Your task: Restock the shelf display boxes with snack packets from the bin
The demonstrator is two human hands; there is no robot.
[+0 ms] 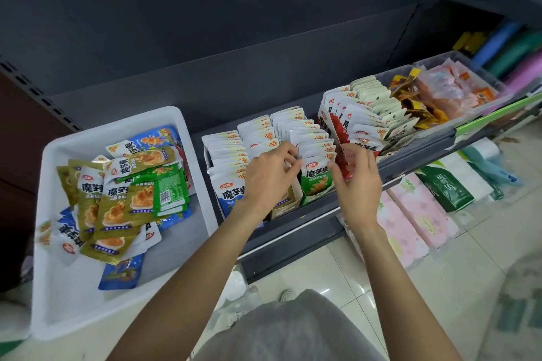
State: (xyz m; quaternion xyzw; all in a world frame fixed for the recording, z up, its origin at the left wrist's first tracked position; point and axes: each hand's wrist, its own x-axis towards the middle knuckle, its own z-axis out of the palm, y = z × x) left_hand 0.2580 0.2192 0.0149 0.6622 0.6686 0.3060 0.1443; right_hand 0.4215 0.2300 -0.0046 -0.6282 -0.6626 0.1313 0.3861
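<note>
We have both hands at the green row of the display boxes [289,205], which stand on the dark shelf [308,226] at about one o'clock from us. Our left hand [269,177] curls its fingers [290,155] over the white top edges of the packets, seemingly parting or steadying the row, though whether they truly pinch one we cannot tell. Our right hand [356,182] has its fingers [337,171] bent beside the front green packet [318,180], touching its right edge, probably squaring it so it stands upright with its face outward. The rows hold upright because the packets lean on one another inside the cardboard. The supply sits in the white bin [58,296] at nine o'clock, where loose snack packets [117,208], gold, green and blue, lie in a heap, so we judge the restocking well begun but unfinished. At two o'clock a red box [337,129] and clear tubs [495,88] of other snacks continue along the shelf. Below, at four o'clock, pink and green tissue packs [416,214] rest on a lower shelf, above a pale tiled floor [440,287].
</note>
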